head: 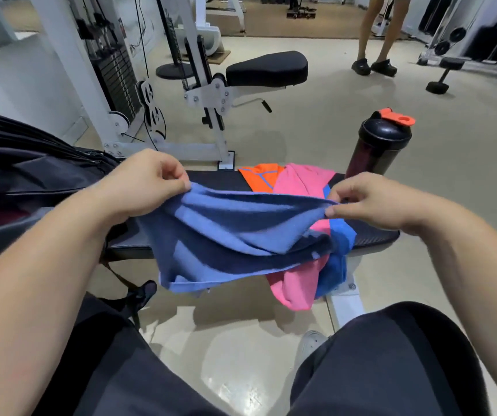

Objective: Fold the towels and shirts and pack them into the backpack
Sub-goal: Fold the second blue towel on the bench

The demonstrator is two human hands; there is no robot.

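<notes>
A pale gym floor [301, 130] fills most of the view. A white weight machine [115, 73] with a black padded seat stands at the back left. A person's bare legs [376, 34] show at the far top right.

A dark backpack [31, 169] sits at the left, on the end of a black padded bench [373, 232] that runs across the middle. The pack's top gapes open towards the camera.

A blue towel [235, 223] is held up over the bench, in front of the wearer's knees. Its top edge runs nearly level between the two hands and sags a little in the middle. The lower part drapes over the bench and hangs off the near edge.

Under and behind the towel, on the right half of the bench, lies a loose pile. A pink cloth [298, 283] spills over the near edge, a brighter blue cloth [335, 259] lies just beside it, and an orange shirt [260, 178] lies flat at the far side.

A dark bottle [379, 145] with an orange flip cap stands upright behind the bench's right end.

The left hand [142, 181] pinches the towel's top edge at its left end, just beside the backpack. The right hand [370, 202] pinches the same edge at its right end, thumb and fingertips closed on the cloth. The hands are well apart.

A black dumbbell [445, 75] lies on the floor at the far right.
</notes>
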